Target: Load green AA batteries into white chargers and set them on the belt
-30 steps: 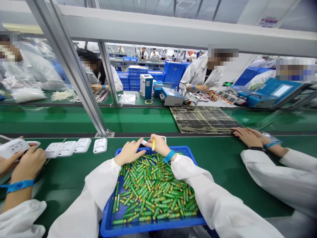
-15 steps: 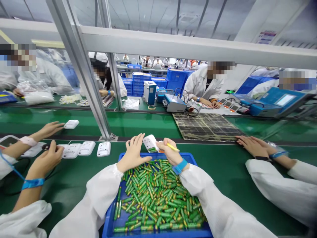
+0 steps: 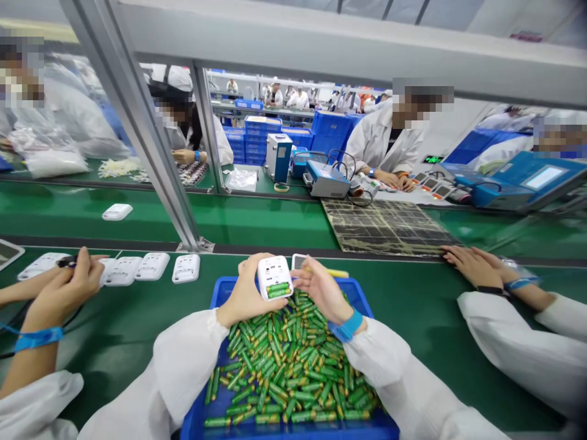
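L arm (image 3: 183, 354) & R arm (image 3: 389, 360) reach fwd, converging. L hand (image 3: 244, 291) gripping, thumb out twd R; R hand (image 3: 323, 294) w/ fingers part-bent, tips twd L.

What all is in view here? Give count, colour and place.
Tray: one, blue, on the near side
Batteries: many, green and gold, in the tray; some in the held unit
Held unit: one, white, in the left hand
Bench units: at least four, white, at left
Belt unit: one, white, farther left
Yellow tool: one, yellow, at the right hand
Board: one, dark with pale lines, beyond the tray
Instruments: at least three, blue and white, background
Bins: several, blue, background
Co-workers: several, white-sleeved, opposite and alongside
Left hand: one, white sleeve, gripping the held unit
Right hand: one, blue wristband, over the tray
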`<state>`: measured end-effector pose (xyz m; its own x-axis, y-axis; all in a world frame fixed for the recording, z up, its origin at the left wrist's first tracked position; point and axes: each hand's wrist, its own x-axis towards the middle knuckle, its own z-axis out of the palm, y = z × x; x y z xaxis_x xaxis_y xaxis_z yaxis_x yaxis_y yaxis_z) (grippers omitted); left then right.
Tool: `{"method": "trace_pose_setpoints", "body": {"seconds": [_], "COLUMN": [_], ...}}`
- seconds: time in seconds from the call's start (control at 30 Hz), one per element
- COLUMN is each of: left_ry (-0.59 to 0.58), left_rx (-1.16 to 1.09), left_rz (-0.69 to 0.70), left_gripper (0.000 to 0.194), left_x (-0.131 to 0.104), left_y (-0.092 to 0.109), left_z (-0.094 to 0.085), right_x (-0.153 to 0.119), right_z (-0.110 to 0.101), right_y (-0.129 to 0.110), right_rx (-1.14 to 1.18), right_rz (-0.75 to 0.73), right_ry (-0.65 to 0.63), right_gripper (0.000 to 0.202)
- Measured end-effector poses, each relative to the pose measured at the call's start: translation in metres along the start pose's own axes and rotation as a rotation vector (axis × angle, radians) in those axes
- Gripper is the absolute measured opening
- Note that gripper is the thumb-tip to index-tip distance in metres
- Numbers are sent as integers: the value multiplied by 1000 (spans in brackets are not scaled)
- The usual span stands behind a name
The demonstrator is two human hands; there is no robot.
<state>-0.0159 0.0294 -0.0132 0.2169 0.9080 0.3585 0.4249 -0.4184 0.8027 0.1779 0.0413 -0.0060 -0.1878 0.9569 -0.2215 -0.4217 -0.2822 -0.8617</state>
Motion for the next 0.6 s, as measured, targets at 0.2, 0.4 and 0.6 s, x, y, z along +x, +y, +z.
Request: {"method": "trace_pose_setpoints", "body": {"seconds": [0.2, 0.4, 0.6], "left_ry": [-47, -88, -60], "left_rx": [75, 147, 257], "left_rz": [106, 177, 151], "left_gripper": [81, 79, 74], "left_x": [2, 2, 2], "left_y": [-3, -7, -7], "left_z": [-1, 2, 1], "right_x": [-2, -18, -26], "right_z": [-4, 5, 18], "right_y": [-11, 0, 10], "right_rx": [-132, -359, -427], "right_rz": [-265, -297, -322], "right_ry": [127, -10, -53], "right_gripper": [49, 39, 40]}}
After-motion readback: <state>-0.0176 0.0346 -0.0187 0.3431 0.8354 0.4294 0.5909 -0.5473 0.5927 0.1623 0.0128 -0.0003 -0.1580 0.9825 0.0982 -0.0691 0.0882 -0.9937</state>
